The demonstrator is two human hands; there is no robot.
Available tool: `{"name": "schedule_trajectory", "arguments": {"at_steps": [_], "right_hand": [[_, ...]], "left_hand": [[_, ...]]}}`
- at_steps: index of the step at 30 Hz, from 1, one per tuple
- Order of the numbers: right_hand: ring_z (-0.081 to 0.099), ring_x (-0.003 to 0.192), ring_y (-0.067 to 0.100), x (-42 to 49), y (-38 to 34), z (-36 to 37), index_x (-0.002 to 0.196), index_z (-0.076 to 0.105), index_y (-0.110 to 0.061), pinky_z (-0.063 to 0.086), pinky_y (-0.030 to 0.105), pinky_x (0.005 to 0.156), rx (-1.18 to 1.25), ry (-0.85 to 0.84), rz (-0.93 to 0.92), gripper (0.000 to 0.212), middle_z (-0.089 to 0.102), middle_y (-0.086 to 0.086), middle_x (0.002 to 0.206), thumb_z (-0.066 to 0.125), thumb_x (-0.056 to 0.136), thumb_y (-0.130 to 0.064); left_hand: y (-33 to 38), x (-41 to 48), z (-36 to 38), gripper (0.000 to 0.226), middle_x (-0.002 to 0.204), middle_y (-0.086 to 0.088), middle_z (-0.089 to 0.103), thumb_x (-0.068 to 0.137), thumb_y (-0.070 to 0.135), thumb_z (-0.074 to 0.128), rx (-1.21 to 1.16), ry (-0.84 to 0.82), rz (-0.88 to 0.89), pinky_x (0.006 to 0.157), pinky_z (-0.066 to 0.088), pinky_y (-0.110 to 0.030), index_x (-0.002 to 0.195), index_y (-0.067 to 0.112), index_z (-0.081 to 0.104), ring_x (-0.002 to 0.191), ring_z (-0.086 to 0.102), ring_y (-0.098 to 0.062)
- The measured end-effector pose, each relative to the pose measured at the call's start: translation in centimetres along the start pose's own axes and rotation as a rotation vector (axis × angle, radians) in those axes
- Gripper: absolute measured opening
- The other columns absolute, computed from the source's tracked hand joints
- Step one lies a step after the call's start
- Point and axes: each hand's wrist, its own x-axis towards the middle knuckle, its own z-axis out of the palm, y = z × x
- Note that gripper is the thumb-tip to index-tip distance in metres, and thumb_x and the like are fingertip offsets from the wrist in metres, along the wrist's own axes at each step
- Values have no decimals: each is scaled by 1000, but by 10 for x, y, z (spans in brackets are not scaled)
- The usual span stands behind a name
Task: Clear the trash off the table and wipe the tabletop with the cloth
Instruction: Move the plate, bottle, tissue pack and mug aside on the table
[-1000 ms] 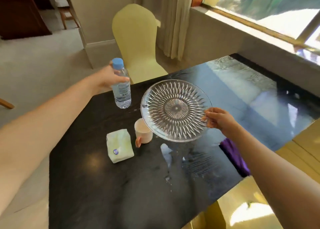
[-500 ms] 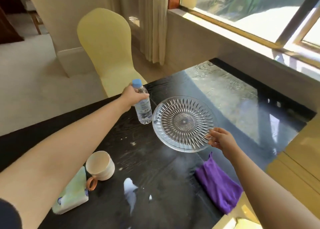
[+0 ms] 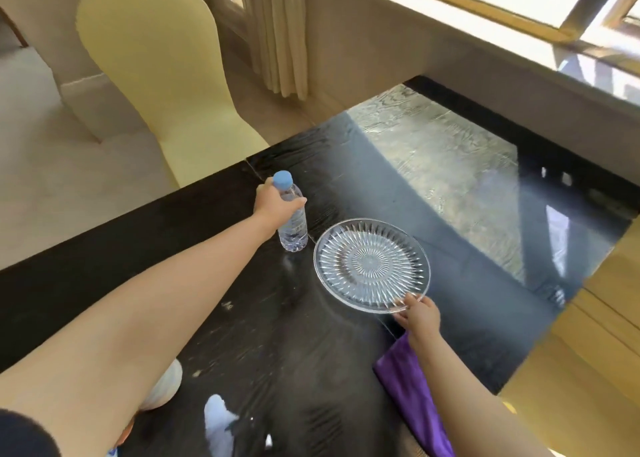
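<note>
While both have shifted farther across the counter [image 3: 207, 235], left grip [image 3: 277, 205] clamps bottle [image 3: 292, 224], upright, cap up. Right grip [image 3: 420, 316] pinches glass plate [image 3: 371, 264] rim, lying flat.

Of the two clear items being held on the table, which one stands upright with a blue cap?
The water bottle in the left hand; the glass plate in the right hand is flat and capless.

Cup [image 3: 166, 384]: mostly hidden behind the left forearm; only a pale curved side shows.
Purple cloth [image 3: 412, 391]: partly covered by the right forearm, cut off at the bottom edge.
White scrap [image 3: 218, 422] on the tabletop [image 3: 173, 235]: blurred, material unclear.
Bottle [image 3: 294, 224]: label unreadable.
</note>
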Motion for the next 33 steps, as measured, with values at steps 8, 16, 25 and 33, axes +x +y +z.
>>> {"name": "schedule_trajectory", "arguments": {"at_steps": [8, 16, 25, 33], "right_hand": [[51, 45, 17, 10, 7, 29, 91, 50, -1, 50, 19, 35, -17, -41, 63, 13, 52, 12, 72, 40, 91, 5], [55, 64, 27, 8, 2, 37, 126, 41, 15, 55, 24, 43, -57, -104, 180, 36, 50, 14, 73, 43, 90, 13], [57, 111, 36, -14, -17, 39, 132, 40, 5, 47, 40, 85, -251, -109, 261, 43, 53, 22, 111, 47, 90, 1], [55, 107, 37, -70, -54, 62, 128, 41, -4, 47, 43, 83, -696, -361, 217, 40, 49, 21, 121, 51, 93, -19]], "left_hand": [[-1, 14, 14, 71, 135, -15, 39, 78, 23, 75, 54, -4, 4, 103, 44, -40, 136, 6, 38, 120, 50, -28], [-1, 9, 7, 76, 136, -12, 43, 77, 27, 75, 54, -53, -14, 103, 43, -40, 139, 11, 33, 124, 48, -27], [11, -19, -21, 69, 144, -13, 41, 89, 30, 60, 193, -195, -145, 99, 41, -35, 145, 8, 27, 128, 45, -29], [16, -67, -87, 57, 147, -12, 41, 94, 37, 50, 457, -435, -274, 102, 39, -50, 142, 9, 37, 132, 43, -30]]}}
